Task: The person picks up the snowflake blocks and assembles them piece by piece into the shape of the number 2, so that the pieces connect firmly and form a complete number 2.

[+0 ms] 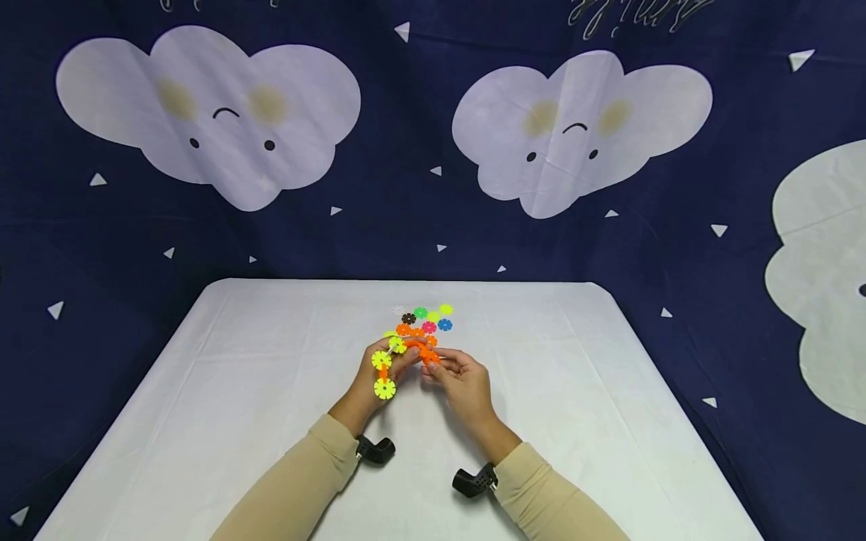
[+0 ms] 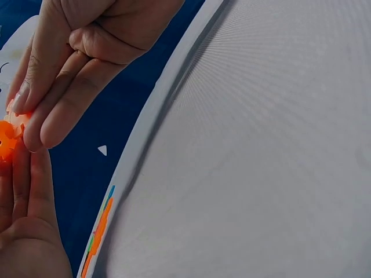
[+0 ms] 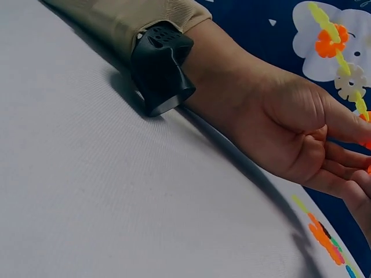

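Note:
Both hands meet over the middle of the table around a chain of slotted plastic snowflake discs [image 1: 385,388]. Its left part alternates yellow discs with orange and white ones; the part between the hands is orange. My left hand [image 1: 365,382] grips the chain, with the yellow part standing in front of the fingers. At the orange end, my right hand [image 1: 467,385] pinches an orange disc [image 1: 431,357] between thumb and fingers. The left wrist view shows fingertips on an orange disc [image 2: 7,142] at the edge. In the right wrist view, a white disc [image 3: 350,83] sits within the chain.
Just beyond the hands, loose discs lie on the white table [image 1: 575,391]: a green disc [image 1: 421,312], a blue disc [image 1: 444,324], a pink disc [image 1: 429,327], a dark brown disc [image 1: 409,318] and several others. A dark blue cloud-patterned cloth [image 1: 399,225] hangs behind.

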`<state>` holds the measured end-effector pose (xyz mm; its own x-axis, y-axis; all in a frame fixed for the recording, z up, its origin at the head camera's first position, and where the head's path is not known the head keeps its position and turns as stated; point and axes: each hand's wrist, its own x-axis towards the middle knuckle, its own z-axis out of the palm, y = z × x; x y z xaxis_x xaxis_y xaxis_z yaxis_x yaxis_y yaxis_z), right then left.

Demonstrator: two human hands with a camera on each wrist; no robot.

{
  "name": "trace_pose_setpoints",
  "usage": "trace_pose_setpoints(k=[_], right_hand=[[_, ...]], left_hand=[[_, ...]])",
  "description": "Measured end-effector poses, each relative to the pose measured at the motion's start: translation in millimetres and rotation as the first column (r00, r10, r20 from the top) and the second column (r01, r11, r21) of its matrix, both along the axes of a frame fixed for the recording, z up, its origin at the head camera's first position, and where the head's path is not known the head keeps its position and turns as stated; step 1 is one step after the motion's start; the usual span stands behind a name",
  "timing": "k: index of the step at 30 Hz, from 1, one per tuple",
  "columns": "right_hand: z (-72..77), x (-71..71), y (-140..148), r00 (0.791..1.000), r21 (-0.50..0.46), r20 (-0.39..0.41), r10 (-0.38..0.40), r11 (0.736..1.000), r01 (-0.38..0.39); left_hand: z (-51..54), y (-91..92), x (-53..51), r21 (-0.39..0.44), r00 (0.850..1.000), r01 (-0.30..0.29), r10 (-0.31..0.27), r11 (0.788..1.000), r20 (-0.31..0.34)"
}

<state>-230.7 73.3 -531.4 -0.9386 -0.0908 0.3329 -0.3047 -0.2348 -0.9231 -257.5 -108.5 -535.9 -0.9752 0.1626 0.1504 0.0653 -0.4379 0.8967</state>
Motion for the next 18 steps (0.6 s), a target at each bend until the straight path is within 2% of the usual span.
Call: trace_pose_setpoints(k=[5, 7, 11, 14, 18], right_hand=[[-0.4, -0.1, 0.3, 0.999, 0.014, -0.036, -0.013, 1.0, 0.014], [-1.0, -0.5, 0.4, 0.999, 0.023, -0.044, -0.022, 0.999, 0.023], [-2.5, -0.1, 0.8, 0.998, 0.034, -0.049, -0.029, 0.999, 0.031], [-2.3, 0.8, 1.6, 0.999, 0.042, -0.043, -0.012, 0.999, 0.014], [-1.8, -0.3, 5.5, 0.999, 0.101, -0.031, 0.032, 0.994, -0.029]], left_hand=[[0.4, 1.9, -0.1, -0.032, 1.0, -0.023, 0.023, 0.999, 0.005], [0.2, 2.6, -1.0, -0.07, 1.0, -0.028, 0.027, 0.997, -0.011], [-0.2, 3.1, -0.8, -0.113, 1.0, -0.021, 0.019, 0.993, -0.014], [-0.8, 2.7, -0.3, -0.094, 1.0, -0.016, 0.017, 0.995, 0.012], [-3.6, 2.0, -1.6, -0.174, 0.997, -0.077, 0.077, 0.982, -0.009]])
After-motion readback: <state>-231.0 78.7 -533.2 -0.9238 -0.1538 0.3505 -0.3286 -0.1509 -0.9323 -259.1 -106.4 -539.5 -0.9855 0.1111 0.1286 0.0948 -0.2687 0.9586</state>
